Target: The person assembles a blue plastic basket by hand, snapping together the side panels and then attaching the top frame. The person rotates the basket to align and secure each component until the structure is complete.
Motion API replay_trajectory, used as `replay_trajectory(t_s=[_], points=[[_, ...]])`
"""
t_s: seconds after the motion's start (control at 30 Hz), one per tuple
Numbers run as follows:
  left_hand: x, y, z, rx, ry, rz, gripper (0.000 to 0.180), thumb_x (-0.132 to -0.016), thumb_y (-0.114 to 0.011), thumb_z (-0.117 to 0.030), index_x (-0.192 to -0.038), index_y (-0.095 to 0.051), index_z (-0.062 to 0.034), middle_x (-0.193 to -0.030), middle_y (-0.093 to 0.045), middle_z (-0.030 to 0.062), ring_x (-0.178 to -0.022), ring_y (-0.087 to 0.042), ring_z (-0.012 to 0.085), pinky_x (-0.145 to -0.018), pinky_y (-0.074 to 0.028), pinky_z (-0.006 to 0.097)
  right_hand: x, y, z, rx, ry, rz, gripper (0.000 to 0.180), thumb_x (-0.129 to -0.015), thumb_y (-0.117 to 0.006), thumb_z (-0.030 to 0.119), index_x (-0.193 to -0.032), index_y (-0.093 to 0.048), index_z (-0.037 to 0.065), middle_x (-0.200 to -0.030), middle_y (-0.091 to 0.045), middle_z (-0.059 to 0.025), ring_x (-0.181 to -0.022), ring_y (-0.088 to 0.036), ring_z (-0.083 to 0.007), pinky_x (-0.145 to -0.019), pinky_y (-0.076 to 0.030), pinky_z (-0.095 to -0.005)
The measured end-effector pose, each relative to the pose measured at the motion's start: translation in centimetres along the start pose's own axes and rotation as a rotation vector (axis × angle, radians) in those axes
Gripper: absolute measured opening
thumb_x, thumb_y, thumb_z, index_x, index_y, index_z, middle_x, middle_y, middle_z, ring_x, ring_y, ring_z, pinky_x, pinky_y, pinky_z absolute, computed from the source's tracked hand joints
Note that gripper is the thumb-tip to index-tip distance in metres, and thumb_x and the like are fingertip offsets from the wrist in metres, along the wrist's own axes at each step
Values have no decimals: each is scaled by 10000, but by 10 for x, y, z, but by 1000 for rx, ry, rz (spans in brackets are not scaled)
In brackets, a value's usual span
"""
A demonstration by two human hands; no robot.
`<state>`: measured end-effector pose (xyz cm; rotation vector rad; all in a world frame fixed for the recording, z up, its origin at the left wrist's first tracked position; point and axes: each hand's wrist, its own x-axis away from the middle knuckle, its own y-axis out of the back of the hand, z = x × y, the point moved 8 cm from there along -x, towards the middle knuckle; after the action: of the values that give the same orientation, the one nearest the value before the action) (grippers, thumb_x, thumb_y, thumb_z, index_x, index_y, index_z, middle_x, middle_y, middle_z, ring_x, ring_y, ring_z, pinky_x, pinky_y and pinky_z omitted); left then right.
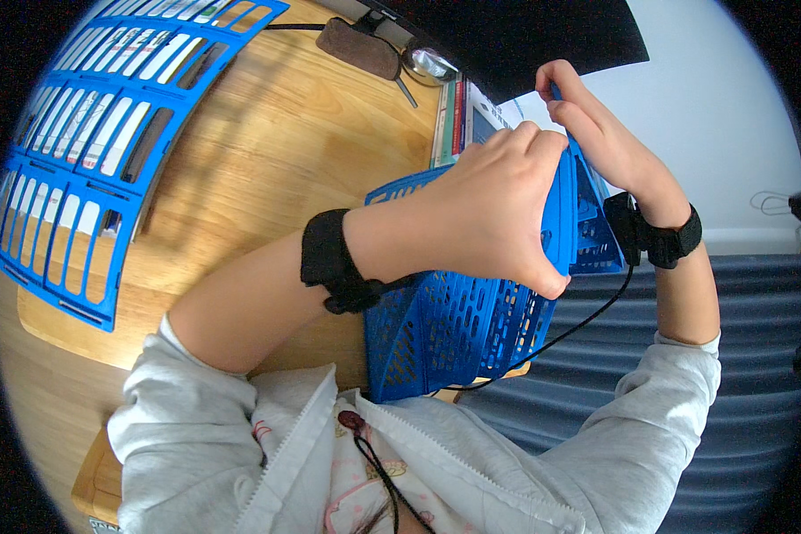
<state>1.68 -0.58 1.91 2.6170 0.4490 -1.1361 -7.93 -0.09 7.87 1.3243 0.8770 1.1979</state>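
Apparently for steadiness: left hand (pixel 494 200), thumb and fingers clamped across blue basket (pixel 458 334); right hand (pixel 596 133), fingers pinching blue panel (pixel 596 233).

The bench (pixel 267 151) has a light wood-grain top with a rounded near-left corner. A blue slotted rack (pixel 84 181) stands at its left side; white items show through the slots. At the far edge lies a brown, soft-looking case (pixel 358 49), with a shiny silvery object (pixel 430 66) just beside it, to the right. Upright books (pixel 449 120), red and green spines among them, stand farther right. A black panel (pixel 543 40) hangs over the far side before a pale wall (pixel 721 125). Folded blue-grey fabric (pixel 748 320) fills the right. Lower left: pale floor (pixel 40 383) and a wooden furniture edge (pixel 98 472).
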Motion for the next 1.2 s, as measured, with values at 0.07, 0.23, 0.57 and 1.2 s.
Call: replay_trajectory(t_s=[0.07,0.23,0.57,1.2], points=[[1,-2,1,-10,-1,10,880,-502,-782,-313,-1164,-353,78,-1067,-433,245,-1009,-449,382,-878,-380,387,0,-1,-1,-4,1,5,201,-858,-391,167,-1004,-400,29,-797,-456,-138,-726,-477,-229,-683,-391,-328],[1,9,-3,4,-147,-128,719,-495,-756,-348,-955,-429,97,-892,-459,203,-816,-484,323,-709,-433,367,-4,-4,3,-98,39,-7,245,-898,-415,246,-1028,-434,40,-826,-472,-82,-770,-480,-173,-705,-397,-287],[1,7,5,30,24,62,933,-533,-791,-319,-1227,-305,71,-1128,-415,235,-1071,-427,344,-917,-361,357,-5,-3,5,-206,-25,197,412,-914,-397,442,-1103,-486,87,-983,-499,-58,-986,-484,-166,-877,-377,-277],[2,10,1,7,37,76,954,-531,-798,-347,-1235,-323,86,-1105,-441,238,-1020,-476,344,-879,-399,353,45,8,-8,-93,-74,40,1088,-536,-690,614,-1390,-232,120,-1368,-322,-195,-1266,-309,-367,-1044,-254,-475]])
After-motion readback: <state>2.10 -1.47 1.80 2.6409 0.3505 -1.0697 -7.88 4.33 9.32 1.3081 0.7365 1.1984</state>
